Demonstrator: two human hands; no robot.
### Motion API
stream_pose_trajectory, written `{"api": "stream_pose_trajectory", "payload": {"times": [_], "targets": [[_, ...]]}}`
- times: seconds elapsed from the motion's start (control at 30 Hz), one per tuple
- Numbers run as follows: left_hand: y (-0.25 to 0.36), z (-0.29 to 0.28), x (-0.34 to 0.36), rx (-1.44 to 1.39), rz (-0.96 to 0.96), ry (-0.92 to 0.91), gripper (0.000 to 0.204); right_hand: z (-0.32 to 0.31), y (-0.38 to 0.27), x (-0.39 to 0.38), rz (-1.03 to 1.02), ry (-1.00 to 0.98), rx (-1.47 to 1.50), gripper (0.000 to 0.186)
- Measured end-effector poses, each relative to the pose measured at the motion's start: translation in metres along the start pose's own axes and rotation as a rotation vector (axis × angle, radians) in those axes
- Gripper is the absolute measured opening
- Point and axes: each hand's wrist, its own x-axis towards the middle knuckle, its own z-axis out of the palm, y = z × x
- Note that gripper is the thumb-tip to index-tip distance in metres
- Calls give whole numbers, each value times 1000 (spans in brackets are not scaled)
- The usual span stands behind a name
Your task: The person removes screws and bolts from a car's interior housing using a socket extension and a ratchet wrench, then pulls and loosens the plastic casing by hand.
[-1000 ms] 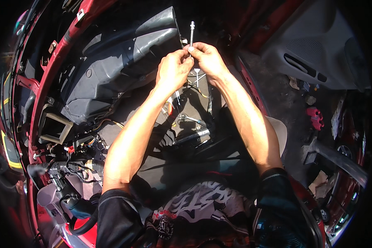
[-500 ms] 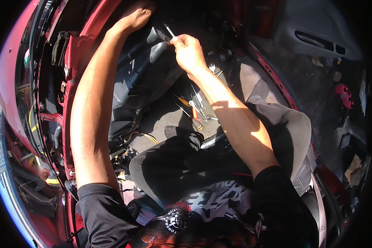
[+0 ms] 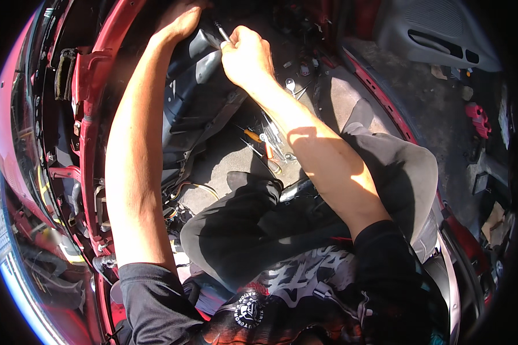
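My right hand (image 3: 247,56) is closed round a slim metal tool with a bright shaft (image 3: 223,32). The shaft's dark far end points up and left into shadow, where I cannot make out what it meets. My left hand (image 3: 184,20) reaches in at the top, past the dark plastic panel (image 3: 198,106); its fingers are lost in shadow and behind the frame edge. On the floor below the right forearm lie an orange-handled screwdriver (image 3: 252,136), another screwdriver with a worn handle (image 3: 274,167) and several metal hand tools. A ratchet (image 3: 290,85) rests further up.
A red car body frame (image 3: 89,144) runs along my left. On the right are a red door sill (image 3: 380,103) and a grey door panel (image 3: 443,34), with a pink object (image 3: 477,119) on the ground outside. Loose wires (image 3: 193,185) lie near my knee (image 3: 230,218).
My view has shifted slightly. Both hands appear a little further up and left, and the right still holds the metal tool, now tilted more upright.
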Motion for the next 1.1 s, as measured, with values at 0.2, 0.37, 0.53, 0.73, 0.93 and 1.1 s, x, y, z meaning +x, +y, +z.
{"api": "stream_pose_trajectory", "payload": {"times": [0.2,0.37,0.53,0.73,0.93,1.1], "targets": [[-7,0,2,74,27,0,36,10,-2,0,-39,74,104,25],[7,0,5,63,55,12,35,25,12,26,85,120,376,27],[5,-6,-6,29,-10,34,34,11,29,28,77,-43,261,20],[13,-8,-13,-154,-135,-65,33,18,39,56,80,-95,583,21],[11,-1,-12,7,-25,134,34,54,46,101,-665,255,72,25],[19,1,-10,-7,61,174,36,64,68,139,-861,415,-218,26]]}}
